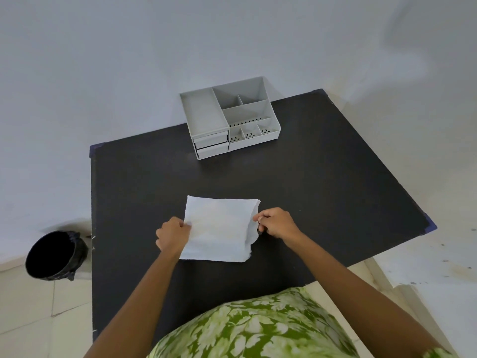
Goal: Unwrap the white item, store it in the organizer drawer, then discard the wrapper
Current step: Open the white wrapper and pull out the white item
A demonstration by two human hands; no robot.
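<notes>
table [309, 192]: matt black top, fine-grained, no shine; blue trim at corners
wrapper [219, 228]: white paper, soft tissue-like, matt, lightly creased, right edge ragged
organizer [206, 117]: pale grey plastic, smooth, satin; some tray floors perforated with small holes
drawers [211, 146]: 2, same grey plastic, plain smooth fronts
bin [55, 254]: black, slightly glossy outside, crinkled at rim
wall [103, 60]: painted, matt, smooth
floor [31, 306]: pale tiles, low sheen
garment [258, 329]: cloth, green-white leaf print, matt

Both bare forearms reach forward toward twelve o'clock. The left hand [173, 235] is curled, thumb on top, pinching at its three o'clock side. The right hand [275, 223] is fisted, fingers [259, 218] pinching at nine o'clock.
</notes>
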